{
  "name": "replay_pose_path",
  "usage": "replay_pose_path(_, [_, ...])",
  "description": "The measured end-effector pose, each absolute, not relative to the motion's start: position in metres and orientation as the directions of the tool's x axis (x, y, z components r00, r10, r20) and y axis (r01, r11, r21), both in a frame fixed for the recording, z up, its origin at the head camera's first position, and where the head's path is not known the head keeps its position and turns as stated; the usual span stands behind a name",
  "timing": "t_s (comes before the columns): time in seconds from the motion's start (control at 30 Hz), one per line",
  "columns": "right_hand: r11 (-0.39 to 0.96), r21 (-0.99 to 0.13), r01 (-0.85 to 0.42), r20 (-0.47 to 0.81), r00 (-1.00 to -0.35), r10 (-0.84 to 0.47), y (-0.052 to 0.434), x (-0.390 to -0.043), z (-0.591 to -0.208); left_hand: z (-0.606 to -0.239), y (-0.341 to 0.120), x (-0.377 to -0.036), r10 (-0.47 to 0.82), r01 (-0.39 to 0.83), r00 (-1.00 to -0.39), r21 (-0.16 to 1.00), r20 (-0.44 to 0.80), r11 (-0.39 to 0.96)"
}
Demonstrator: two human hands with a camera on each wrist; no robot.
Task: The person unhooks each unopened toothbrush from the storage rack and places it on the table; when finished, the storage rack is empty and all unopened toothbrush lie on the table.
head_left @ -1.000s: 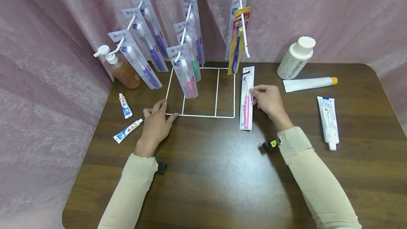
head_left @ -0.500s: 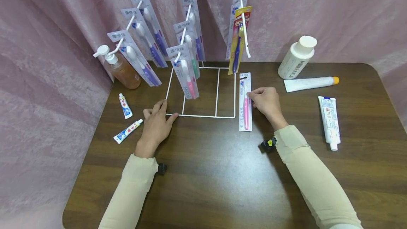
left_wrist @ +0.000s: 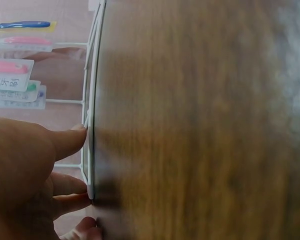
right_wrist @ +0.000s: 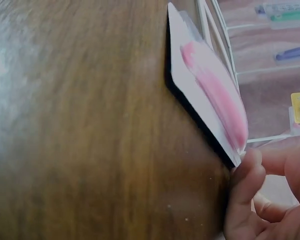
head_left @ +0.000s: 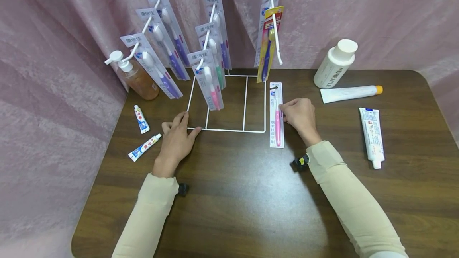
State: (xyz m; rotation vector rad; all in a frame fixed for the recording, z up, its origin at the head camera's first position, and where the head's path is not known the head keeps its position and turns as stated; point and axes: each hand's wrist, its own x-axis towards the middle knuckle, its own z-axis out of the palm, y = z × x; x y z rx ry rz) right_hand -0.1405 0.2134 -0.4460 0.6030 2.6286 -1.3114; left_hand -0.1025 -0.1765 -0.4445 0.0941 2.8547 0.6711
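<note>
Picking up: right hand (head_left: 299, 114) pinching pink toothbrush pack (head_left: 276, 114) edge off the bench (head_left: 233, 194); left hand (head_left: 176, 138) spread, steadying wire rack (head_left: 229, 130). Next, probably: lifting toward a hook.

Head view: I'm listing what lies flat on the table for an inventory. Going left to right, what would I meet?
Two small tubes → left hand → pink toothbrush pack → right hand → orange-capped tube → white toothpaste tube.
</note>
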Motion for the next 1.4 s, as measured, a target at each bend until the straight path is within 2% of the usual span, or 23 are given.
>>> replay_pose_path(0.2, [0.54,-0.728,0.421,-0.3,-0.905,0.301,0.204,-0.131,-0.431,-0.437,-0.172,-0.1,0.091,-0.005,-0.973,0.411,-0.214,0.912])
replay_pose_path(0.93, [0.534,-0.751,0.388,-0.265,-0.918,0.295,0.207,-0.131,-0.437,-0.431,-0.169,-0.097,0.086,-0.01,-0.97,0.393,-0.227,0.92])
replay_pose_path(1.07, [0.502,-0.813,0.295,-0.148,-0.938,0.312,0.206,-0.133,-0.437,-0.432,-0.17,-0.096,0.087,-0.004,-0.974,0.404,-0.208,0.915])
replay_pose_path(1.23, [0.378,-0.924,0.06,0.054,-0.958,0.283,0.2,-0.145,-0.418,-0.432,-0.169,-0.097,0.087,-0.001,-0.977,0.407,-0.197,0.913])
replay_pose_path(1.4, [0.271,-0.961,-0.061,0.127,-0.964,0.233,0.193,-0.159,-0.387,-0.432,-0.17,-0.098,0.084,-0.009,-0.974,0.405,-0.211,0.914])
